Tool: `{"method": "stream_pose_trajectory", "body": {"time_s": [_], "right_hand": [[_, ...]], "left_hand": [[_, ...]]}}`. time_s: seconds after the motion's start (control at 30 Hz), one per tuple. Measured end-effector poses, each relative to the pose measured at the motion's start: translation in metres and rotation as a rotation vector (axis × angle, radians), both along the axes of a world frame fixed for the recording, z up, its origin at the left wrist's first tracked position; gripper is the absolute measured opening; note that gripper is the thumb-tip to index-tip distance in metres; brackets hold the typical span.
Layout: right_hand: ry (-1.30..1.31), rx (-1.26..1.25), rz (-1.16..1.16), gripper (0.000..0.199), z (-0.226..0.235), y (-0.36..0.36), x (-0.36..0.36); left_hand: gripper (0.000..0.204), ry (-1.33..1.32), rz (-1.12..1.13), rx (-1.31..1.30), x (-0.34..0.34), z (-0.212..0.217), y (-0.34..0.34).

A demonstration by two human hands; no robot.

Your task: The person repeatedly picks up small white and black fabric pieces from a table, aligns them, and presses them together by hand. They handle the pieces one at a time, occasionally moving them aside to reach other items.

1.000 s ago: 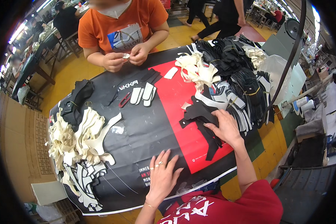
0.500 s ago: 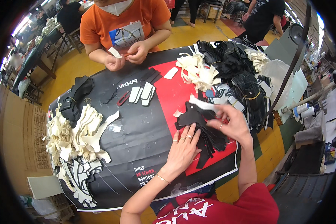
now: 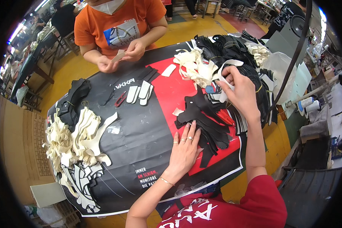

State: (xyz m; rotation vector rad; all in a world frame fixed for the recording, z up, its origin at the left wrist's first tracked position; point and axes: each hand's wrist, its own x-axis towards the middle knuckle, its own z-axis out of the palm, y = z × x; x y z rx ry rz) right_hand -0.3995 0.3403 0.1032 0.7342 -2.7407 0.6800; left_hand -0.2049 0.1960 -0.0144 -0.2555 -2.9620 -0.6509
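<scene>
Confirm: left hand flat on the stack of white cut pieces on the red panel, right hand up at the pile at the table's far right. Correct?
Not quite. In the head view the left hand rests flat on a stack of black cut pieces, not white ones. The rest holds: the right hand is up at the pile on the far right.

Light: bright, even, overhead (soft shadows)
Rim: strong fisheye bend, dark vignette
Focus: centre sharp, edges perhaps soft

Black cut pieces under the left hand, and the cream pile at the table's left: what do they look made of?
Black cut pieces: probably thin synthetic leather or coated fabric, matte; they lie flat and limp with clean die-cut edges under the left hand. Cream pile: likely soft fabric or foam-backed lining, dull, since its strips curl and flop loosely.
</scene>
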Motion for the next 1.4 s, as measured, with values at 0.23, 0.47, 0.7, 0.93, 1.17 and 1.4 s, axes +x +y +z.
{"method": "stream_pose_trajectory", "body": {"time_s": [0.23,0.47,0.7,0.93,1.17,1.4], "right_hand": [[0.300,0.186,0.060,0.044,-0.043,-0.003,0.043],[-0.084,0.039,-0.084,0.020,-0.087,0.012,0.070],[0.335,0.021,0.151,0.014,-0.093,0.012,0.093],[0.267,-0.060,0.167,0.025,-0.100,0.019,0.097],[0.353,-0.091,0.248,0.033,-0.098,0.024,0.095],[0.231,-0.192,0.236,0.026,-0.094,0.026,0.101]], "left_hand": [[0.070,0.002,0.006,0.001,0.000,0.000,0.001],[0.069,0.011,0.015,0.013,0.001,-0.001,0.002],[0.068,0.018,0.019,0.000,0.002,-0.002,0.002],[0.045,0.209,0.218,0.483,0.000,0.011,-0.009],[0.047,0.017,0.517,0.939,-0.033,0.021,-0.043],[0.061,-0.219,0.356,1.140,-0.036,0.015,-0.053]]}}
